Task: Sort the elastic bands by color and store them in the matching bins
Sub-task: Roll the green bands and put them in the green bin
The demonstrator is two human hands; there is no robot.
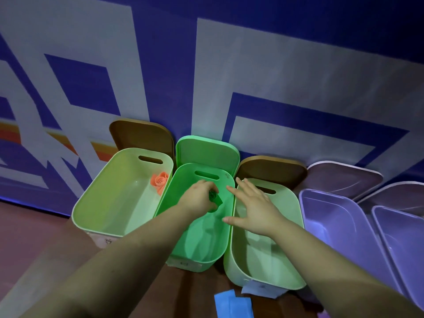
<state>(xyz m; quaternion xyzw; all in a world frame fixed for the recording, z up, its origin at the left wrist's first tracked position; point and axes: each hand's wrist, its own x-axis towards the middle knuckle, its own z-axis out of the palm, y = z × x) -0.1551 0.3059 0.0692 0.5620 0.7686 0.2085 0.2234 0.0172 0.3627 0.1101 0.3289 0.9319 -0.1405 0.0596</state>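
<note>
a bright green bin (202,239) stands between two pale green bins (110,203) (259,260), with two lilac bins (339,230) (399,237) to the right. the left hand (198,198) holds a dark green band (215,199), and an orange band (160,182) lies in the left pale bin. behind them are two brown lids (142,136) (273,168), a green lid (206,150) and a mauve lid (344,177), against a blue wall (298,31) patterned with big grey-white shapes and orange stripes; blue strips (234,304) lie on the reddish-brown desk (34,237).
</note>
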